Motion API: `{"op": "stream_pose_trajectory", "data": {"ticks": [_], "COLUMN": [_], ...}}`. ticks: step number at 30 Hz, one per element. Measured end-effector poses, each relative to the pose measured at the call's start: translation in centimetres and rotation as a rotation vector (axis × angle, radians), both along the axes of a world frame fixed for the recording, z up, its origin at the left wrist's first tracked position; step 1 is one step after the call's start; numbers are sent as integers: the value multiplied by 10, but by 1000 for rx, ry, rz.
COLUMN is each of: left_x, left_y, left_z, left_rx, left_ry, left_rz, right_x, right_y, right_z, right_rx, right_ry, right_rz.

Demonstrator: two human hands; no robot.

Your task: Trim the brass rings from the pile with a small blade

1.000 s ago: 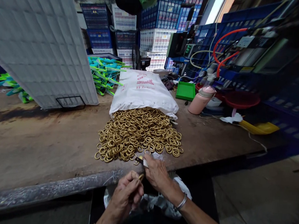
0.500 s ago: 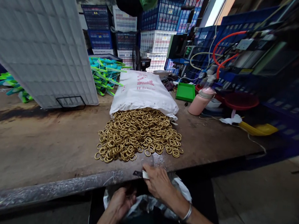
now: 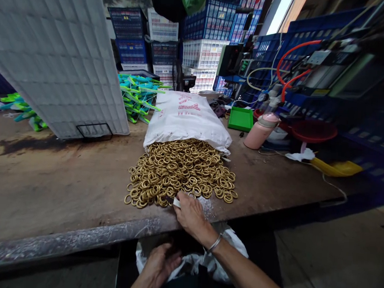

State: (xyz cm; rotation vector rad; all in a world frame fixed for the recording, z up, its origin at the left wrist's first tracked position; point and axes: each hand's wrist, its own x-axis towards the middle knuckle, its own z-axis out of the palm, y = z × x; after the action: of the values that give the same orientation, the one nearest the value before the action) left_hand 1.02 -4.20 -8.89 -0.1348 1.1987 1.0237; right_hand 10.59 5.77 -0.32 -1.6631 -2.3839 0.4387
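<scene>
A pile of brass-coloured rings (image 3: 183, 170) spreads over the wooden table. They spill from the mouth of a white sack (image 3: 189, 117) with red print. At the pile's near edge is my right hand (image 3: 189, 212), closed on a small flat tool (image 3: 176, 202) with a white grip and a dark blade; its exact kind I cannot make out. The blade's tip reaches the nearest rings. Below the table edge, my left hand (image 3: 161, 263) is over the mouth of a whitish plastic bag (image 3: 189, 259), palm turned inward and fingers loosely apart. The bag's inside is dark.
A tall white ribbed panel (image 3: 62, 62) stands at the left. Behind it lie green and teal plastic pieces (image 3: 137, 95). A green tray (image 3: 240, 118), a pink bottle (image 3: 261, 131) and a yellow scoop (image 3: 336, 168) sit at the right. Stacked crates (image 3: 204, 54) stand behind.
My right hand has moved forward and slightly left with the small flat tool, from the table edge up to the rings. My left hand stays by the bag, its fingers a little more spread.
</scene>
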Motion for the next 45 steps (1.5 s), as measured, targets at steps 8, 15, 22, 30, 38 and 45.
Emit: {"op": "stream_pose_trajectory", "data": {"ticks": [8, 15, 22, 30, 38, 45], "left_x": [3, 2, -3, -6, 7, 16], "left_y": [-6, 7, 17, 31, 48, 58], "left_z": [33, 54, 72, 81, 88, 86], "left_rx": [242, 450, 450, 509, 540, 619], "left_ry": [153, 376, 343, 356, 520, 671], "left_rz": [-170, -208, -185, -235, -280, -328], "right_x": [2, 0, -9, 21, 38, 35], "right_y": [4, 2, 8, 7, 9, 4], "right_z": [3, 4, 6, 9, 2, 4], "right_rx": [-18, -8, -25, -79, -95, -231], "right_ry": [-100, -28, -37, -35, 143, 594], "right_rz": [-15, 24, -2, 1, -100, -156]}}
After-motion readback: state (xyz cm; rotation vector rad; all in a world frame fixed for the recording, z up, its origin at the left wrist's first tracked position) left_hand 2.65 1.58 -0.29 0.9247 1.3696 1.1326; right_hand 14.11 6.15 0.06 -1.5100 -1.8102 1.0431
